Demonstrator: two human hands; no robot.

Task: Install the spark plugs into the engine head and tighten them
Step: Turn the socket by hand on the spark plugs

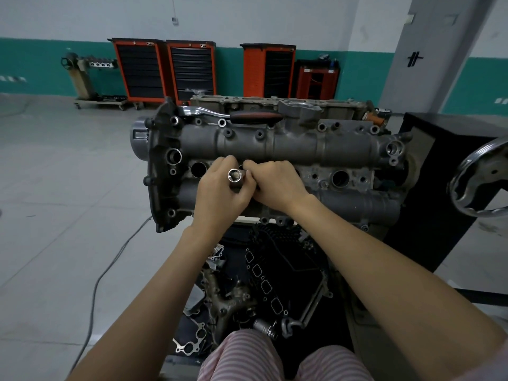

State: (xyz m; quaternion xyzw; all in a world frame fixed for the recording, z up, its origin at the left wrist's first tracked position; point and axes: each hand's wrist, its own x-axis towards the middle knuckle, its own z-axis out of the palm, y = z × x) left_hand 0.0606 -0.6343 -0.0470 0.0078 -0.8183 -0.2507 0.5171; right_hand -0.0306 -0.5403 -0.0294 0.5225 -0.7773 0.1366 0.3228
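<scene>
Two hands are brought together over the middle row of the engine head, at the second plug well from the left. A socket, chrome and tubular, is gripped in the left hand, its fingers curled round the barrel, with the open end turned up toward the camera. The right hand is set against the socket from the right, its fingers curled at the barrel; what is pinched under them cannot be told. No spark plug can be made out, as the well beneath the hands is hidden. An open plug well is seen just left of the hands, and another well to the right.

A ratchet with a dark red-and-black handle is laid along the far upper edge of the engine head, apart from both hands. A handwheel is seen at the right, beside a black stand. Loose engine parts and a black cover are spread below the engine head. Orange-and-black tool cabinets are lined up along the far wall.
</scene>
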